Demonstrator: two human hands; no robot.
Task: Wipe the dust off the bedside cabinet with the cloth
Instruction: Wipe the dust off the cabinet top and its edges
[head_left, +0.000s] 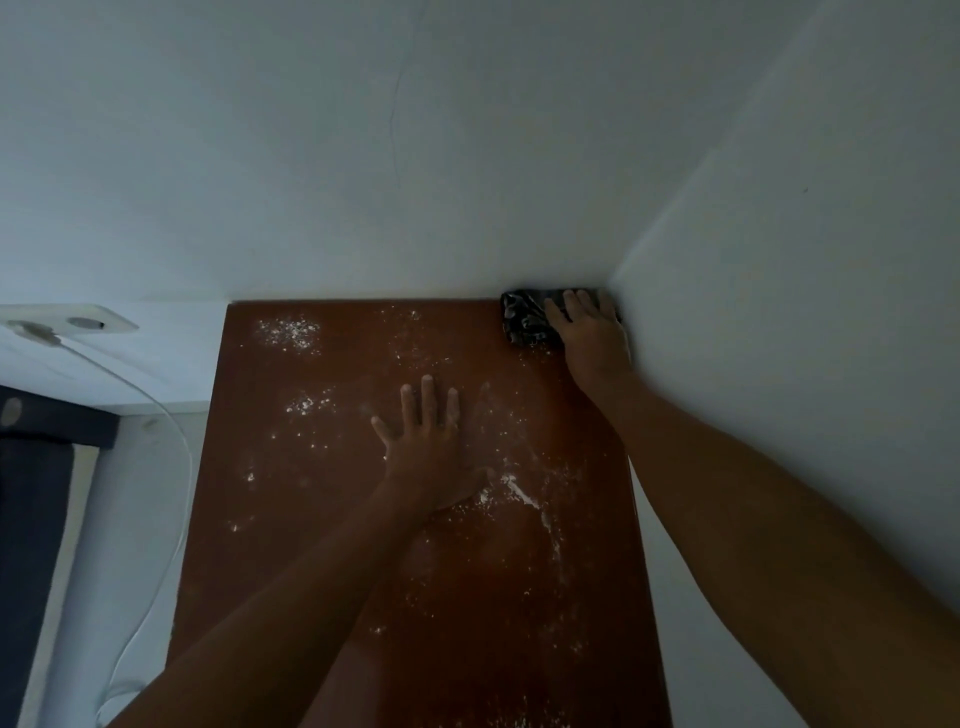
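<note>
The bedside cabinet (332, 519) has a reddish-brown top that fills the middle of the view. White dust lies scattered over it, thickest at the far left and near the centre right. A dark patterned cloth (524, 317) lies in the far right corner of the top, against both walls. My right hand (589, 327) presses flat on the cloth with straight fingers. My left hand (428, 441) rests flat on the middle of the cabinet top, fingers spread.
White walls meet at the far right corner (613, 275) and hem in the cabinet at the back and on the right. A white wall socket (78, 322) with a plug and a white cable (171, 441) sits to the left. Dark bedding (31, 493) shows at the left edge.
</note>
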